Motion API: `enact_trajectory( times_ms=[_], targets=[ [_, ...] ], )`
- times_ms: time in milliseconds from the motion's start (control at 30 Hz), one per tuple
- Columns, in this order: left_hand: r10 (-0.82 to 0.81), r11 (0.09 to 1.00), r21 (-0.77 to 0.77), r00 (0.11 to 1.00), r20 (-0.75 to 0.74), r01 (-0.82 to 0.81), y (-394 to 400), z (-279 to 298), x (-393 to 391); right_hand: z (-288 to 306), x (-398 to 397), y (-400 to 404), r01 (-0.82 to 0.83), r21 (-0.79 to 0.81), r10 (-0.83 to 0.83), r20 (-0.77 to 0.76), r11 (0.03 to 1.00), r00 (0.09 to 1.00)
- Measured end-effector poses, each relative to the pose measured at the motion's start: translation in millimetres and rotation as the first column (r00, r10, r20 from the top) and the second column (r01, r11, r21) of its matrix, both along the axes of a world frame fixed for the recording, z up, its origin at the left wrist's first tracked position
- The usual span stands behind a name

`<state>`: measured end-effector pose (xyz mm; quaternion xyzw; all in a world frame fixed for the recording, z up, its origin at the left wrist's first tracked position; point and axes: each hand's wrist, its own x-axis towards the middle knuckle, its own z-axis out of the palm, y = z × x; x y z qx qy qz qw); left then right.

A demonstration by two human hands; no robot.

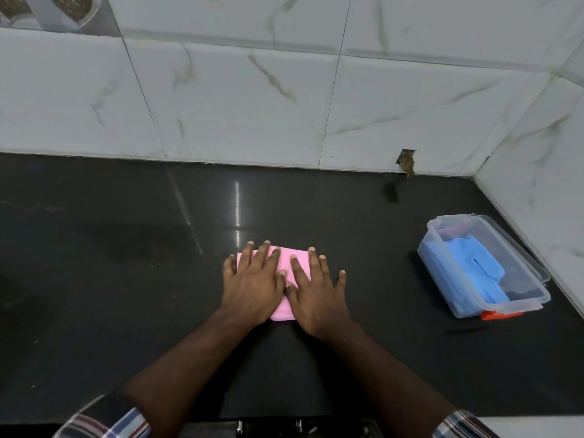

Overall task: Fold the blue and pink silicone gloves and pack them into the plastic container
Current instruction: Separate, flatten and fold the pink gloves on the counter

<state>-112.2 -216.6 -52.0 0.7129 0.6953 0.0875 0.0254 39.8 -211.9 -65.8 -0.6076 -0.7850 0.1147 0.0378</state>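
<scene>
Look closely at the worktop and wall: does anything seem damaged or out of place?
Yes. A tile at the foot of the wall is chipped, leaving a ragged brownish hole just above the counter. Otherwise nothing stands out.

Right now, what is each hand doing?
Left hand: open, fingers flat, pressing on the folded pink glove.
Right hand: open, fingers flat, pressing on the same glove.

My left hand [252,284] and right hand [316,295] press flat, fingers straight, on the folded pink glove [292,260]. Well right of it, the clear plastic container [534,279] holds the blue glove [467,267].
</scene>
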Motion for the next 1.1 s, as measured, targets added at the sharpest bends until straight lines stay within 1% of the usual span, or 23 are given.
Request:
enact_trajectory(
  times_ms=[100, 167, 233, 267, 333, 367, 433, 500, 533, 567, 600, 633, 667, 700, 767, 867, 967, 1033, 1100],
  targets=[
    [-0.033, 0.996, -0.076, 0.999, 0.010, 0.034, 1.0, -15.6, -12.9, 1.5, 0.8, -0.4, 0.000, -0.022, 0.000, -0.007, 1.000, 1.000],
    [-0.036, 0.996, -0.081, 0.998, 0.054, 0.040, 0.2, -18.5, -13.7, 4.1, 0.1, -1.4, -0.004, -0.030, 0.003, -0.018, 1.000, 1.000],
    [-0.031, 0.995, -0.087, 0.996, 0.087, 0.038, -1.6, -18.6, -12.0, 8.0, 2.1, 1.9, 0.007, -0.056, -0.011, -0.075, 0.998, 0.997],
    [-0.029, 0.996, -0.085, 0.995, 0.097, 0.037, -2.1, -19.8, -11.7, 10.0, 4.7, 5.2, 0.036, -0.064, -0.045, -0.135, 0.997, 0.990],
    [-0.025, 0.996, -0.087, 0.994, 0.110, 0.035, -2.4, -22.0, -12.6, 18.0, 12.3, 13.4, 0.147, -0.065, -0.160, -0.299, 0.987, 0.941],
    [-0.025, 0.995, -0.088, 0.994, 0.109, 0.035, -1.9, -23.3, -13.3, 22.8, 16.6, 18.2, 0.215, -0.104, -0.238, -0.368, 0.971, 0.899],
    [-0.026, 0.995, -0.093, 0.995, 0.101, 0.036, -0.3, -25.0, -13.5, 32.5, 20.5, 25.9, 0.290, -0.261, -0.379, -0.424, 0.921, 0.822],
    [-0.025, 0.994, -0.099, 0.994, 0.102, 0.036, -0.1, -25.0, -13.0, 36.1, 18.6, 33.4, 0.312, -0.379, -0.467, -0.443, 0.871, 0.766],
    [-0.023, 0.995, -0.093, 0.994, 0.105, 0.033, -0.7, -24.8, -13.0, 36.3, 17.0, 36.7, 0.319, -0.429, -0.512, -0.477, 0.845, 0.715],
    [-0.021, 0.996, -0.081, 0.994, 0.108, 0.030, -1.1, -25.3, -13.2, 37.6, 15.4, 39.5, 0.317, -0.494, -0.569, -0.527, 0.810, 0.631],
    [-0.019, 0.997, -0.074, 0.993, 0.112, 0.027, -1.4, -25.4, -13.4, 39.0, 14.1, 41.7, 0.290, -0.584, -0.638, -0.574, 0.758, 0.513],
    [-0.018, 0.997, -0.068, 0.993, 0.121, 0.027, -1.2, -26.3, -13.8, 42.3, 13.1, 42.3, 0.233, -0.676, -0.704, -0.593, 0.699, 0.392],
    [-0.018, 0.997, -0.066, 0.991, 0.130, 0.027, -1.1, -26.6, -14.0, 46.4, 12.4, 41.5, 0.152, -0.743, -0.746, -0.594, 0.652, 0.301],
    [-0.018, 0.998, -0.064, 0.990, 0.138, 0.027, -1.3, -27.3, -14.2, 50.1, 11.6, 40.0, 0.084, -0.775, -0.765, -0.589, 0.626, 0.261],
    [-0.016, 0.998, -0.054, 0.988, 0.151, 0.025, -1.5, -27.4, -14.1, 53.7, 9.3, 38.5, 0.012, -0.788, -0.762, -0.592, 0.616, 0.261],
    [-0.012, 0.999, -0.029, 0.985, 0.172, 0.018, -3.4, -28.9, -13.3, 54.5, 1.3, 35.1, -0.068, -0.752, -0.719, -0.649, 0.656, 0.248],
    [-0.025, 1.000, -0.012, 0.972, 0.235, 0.028, -4.4, -29.6, -14.9, 57.3, -5.8, 32.0, -0.030, -0.725, -0.682, -0.660, 0.688, 0.315],
    [-0.063, 0.998, 0.032, 0.940, 0.335, 0.056, -4.9, -24.3, -15.9, 61.9, -4.3, 32.0, -0.041, -0.694, -0.646, -0.688, 0.718, 0.330],
    [-0.118, 0.992, 0.092, 0.865, 0.488, 0.083, -2.9, -12.7, -14.8, 72.9, 2.9, 33.0, -0.074, -0.656, -0.606, -0.729, 0.751, 0.318]
  ],
)
